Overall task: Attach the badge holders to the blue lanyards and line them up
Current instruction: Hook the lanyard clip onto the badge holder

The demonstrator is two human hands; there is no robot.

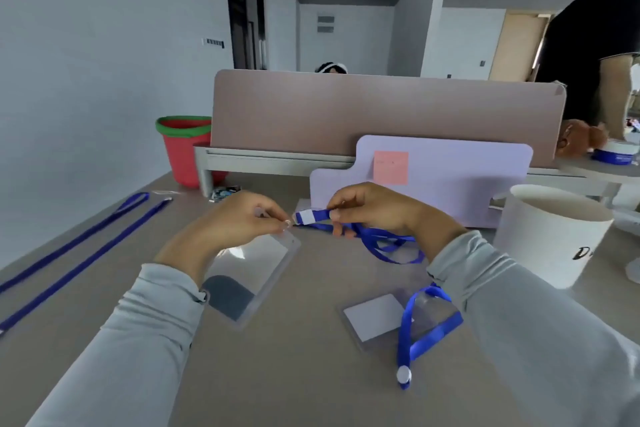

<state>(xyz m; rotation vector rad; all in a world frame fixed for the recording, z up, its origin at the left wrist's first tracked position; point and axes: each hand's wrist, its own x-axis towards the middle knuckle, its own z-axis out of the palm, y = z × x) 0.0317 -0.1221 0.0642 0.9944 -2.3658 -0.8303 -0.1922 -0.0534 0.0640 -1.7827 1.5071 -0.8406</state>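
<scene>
My left hand point(239, 222) pinches the top edge of a clear badge holder point(247, 279), which hangs tilted just above the table. My right hand point(374, 210) grips the white-tipped end of a blue lanyard point(381, 241), held right beside the holder's top; its strap loops onto the table. A second badge holder point(375, 321) lies flat at the front right with another blue lanyard point(410, 333) draped over it. Two more blue lanyards point(83, 253) lie stretched out side by side on the left of the table.
A white paper bucket point(550, 239) stands at the right. A lilac board point(433, 180) with a pink sticky note leans against the brown desk divider point(381, 107). A red bin point(185, 149) sits at the back left. A person in black stands at the far right.
</scene>
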